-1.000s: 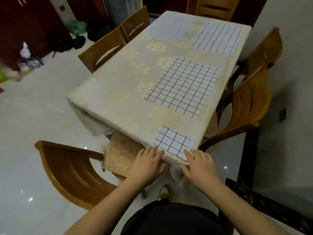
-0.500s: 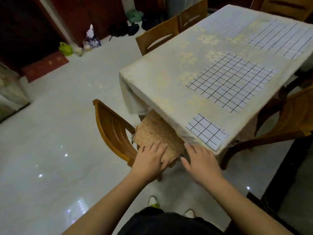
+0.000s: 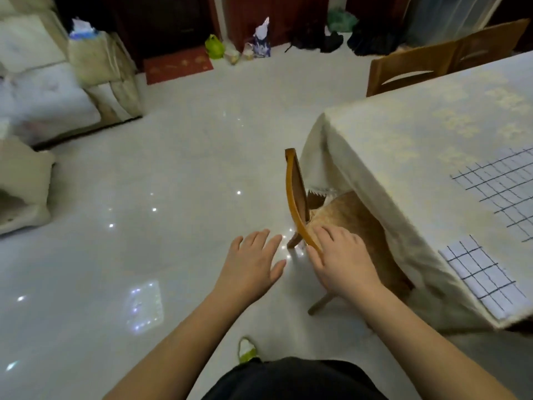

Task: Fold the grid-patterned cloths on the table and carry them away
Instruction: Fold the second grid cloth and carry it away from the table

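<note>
A small folded grid-patterned cloth (image 3: pixel 483 275) lies at the near corner of the table (image 3: pixel 403 134), which wears a cream floral tablecloth. A larger flat grid cloth (image 3: pixel 501 189) lies farther along at the right edge of view. My left hand (image 3: pixel 253 261) hovers over the floor with fingers spread, holding nothing. My right hand (image 3: pixel 340 255) is open too, just past the curved back of a wooden chair (image 3: pixel 294 197), over its cushion. Both hands are left of the cloths and apart from them.
The chair is tucked under the table's near end, with a tan cushion (image 3: pixel 357 217) on its seat. Another wooden chair (image 3: pixel 409 70) stands along the table's far side. A covered sofa (image 3: pixel 57 76) stands at the left. Bags and a red mat (image 3: pixel 178 64) lie by the far wall.
My view has swung left, away from the table. Both hands left the folded cloth at the table's edge and moved left, over the chair and the floor.
</note>
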`<action>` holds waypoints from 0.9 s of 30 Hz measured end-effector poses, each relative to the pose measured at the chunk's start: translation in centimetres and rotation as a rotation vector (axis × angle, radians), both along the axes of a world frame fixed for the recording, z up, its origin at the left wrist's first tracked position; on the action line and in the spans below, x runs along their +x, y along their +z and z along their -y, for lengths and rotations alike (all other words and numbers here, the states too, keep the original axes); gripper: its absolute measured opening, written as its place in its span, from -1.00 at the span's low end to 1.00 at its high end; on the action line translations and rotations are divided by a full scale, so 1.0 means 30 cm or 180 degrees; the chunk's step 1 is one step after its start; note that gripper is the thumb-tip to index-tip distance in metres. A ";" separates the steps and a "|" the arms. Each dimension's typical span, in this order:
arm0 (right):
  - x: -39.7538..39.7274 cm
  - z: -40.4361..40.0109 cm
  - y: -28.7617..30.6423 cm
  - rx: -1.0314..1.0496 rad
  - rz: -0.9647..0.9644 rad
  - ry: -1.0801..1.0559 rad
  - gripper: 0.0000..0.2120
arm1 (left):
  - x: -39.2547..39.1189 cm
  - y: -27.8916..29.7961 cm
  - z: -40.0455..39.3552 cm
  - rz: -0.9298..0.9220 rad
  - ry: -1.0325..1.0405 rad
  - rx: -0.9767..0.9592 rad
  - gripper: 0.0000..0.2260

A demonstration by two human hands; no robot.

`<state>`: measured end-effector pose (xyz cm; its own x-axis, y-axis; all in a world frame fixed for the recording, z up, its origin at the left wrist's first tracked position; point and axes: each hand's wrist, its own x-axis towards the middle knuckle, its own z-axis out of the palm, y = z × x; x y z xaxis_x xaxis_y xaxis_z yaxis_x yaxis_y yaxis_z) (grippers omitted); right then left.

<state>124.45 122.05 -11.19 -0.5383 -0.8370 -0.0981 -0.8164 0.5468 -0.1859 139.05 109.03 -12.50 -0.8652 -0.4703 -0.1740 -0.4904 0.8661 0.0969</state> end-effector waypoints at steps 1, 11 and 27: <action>0.037 0.063 -0.002 0.0040 0.0026 0.0053 -0.51 | 0.042 -0.003 0.060 0.0024 0.0056 0.0004 -0.49; 0.235 0.485 -0.037 0.0170 0.0084 0.0422 -0.46 | 0.261 -0.021 0.447 0.0095 0.0364 0.0004 -0.45; -0.075 1.007 -0.148 0.0121 -0.0050 0.0498 -0.52 | -0.029 -0.087 0.964 0.0357 0.0340 -0.0003 -0.51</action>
<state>122.19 91.84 -15.63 -0.4034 -0.9066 -0.1239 -0.8948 0.4191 -0.1539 138.18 80.09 -15.11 -0.7852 -0.5590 -0.2663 -0.5875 0.8084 0.0354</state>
